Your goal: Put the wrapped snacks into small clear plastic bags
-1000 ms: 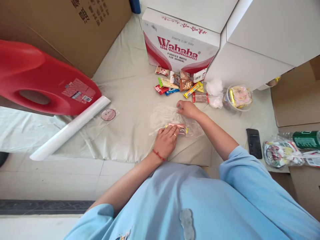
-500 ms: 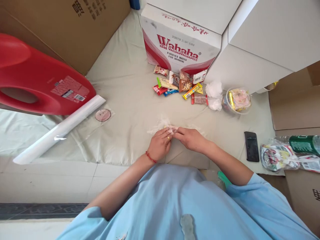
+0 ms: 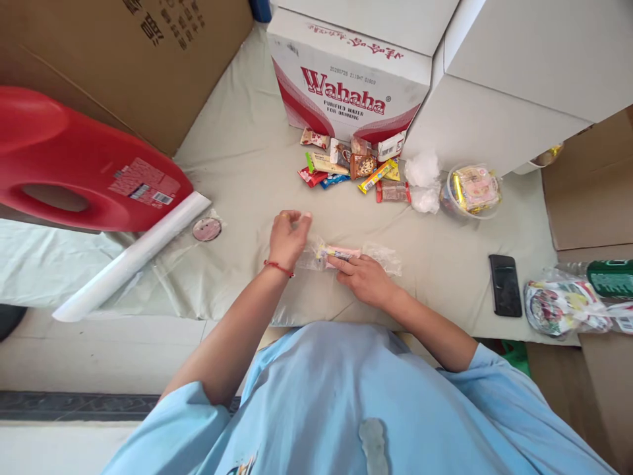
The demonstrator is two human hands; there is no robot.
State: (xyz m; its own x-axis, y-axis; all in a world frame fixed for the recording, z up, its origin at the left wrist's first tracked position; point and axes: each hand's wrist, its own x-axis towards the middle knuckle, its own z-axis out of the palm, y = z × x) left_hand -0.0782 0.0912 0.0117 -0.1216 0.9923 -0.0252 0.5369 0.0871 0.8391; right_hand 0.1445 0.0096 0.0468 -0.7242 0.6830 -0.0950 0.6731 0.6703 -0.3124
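A narrow pink snack packet (image 3: 346,252) with a yellow and blue end lies on a crinkled piece of clear plastic film (image 3: 388,259) on the cloth-covered surface. My right hand (image 3: 364,278) holds the packet down from the near side, its index finger laid along it and the other fingers partly hidden. Just left of the film, my left hand (image 3: 287,239) is raised, thumb apart from the curled fingers, with nothing visible in it. A red string circles my left wrist.
A white roll (image 3: 133,257) lies beside a red jug (image 3: 89,165) and a round pink disc (image 3: 206,229). Farther back are assorted snacks (image 3: 363,165), white fluffy clumps (image 3: 422,181), a clear tub (image 3: 475,191) and a Wahaba-style carton (image 3: 346,86). A phone (image 3: 505,285) lies right.
My left hand has let go of the plastic and moved left and away from me. The pink packet, formerly covered by both hands, now shows under my right hand.
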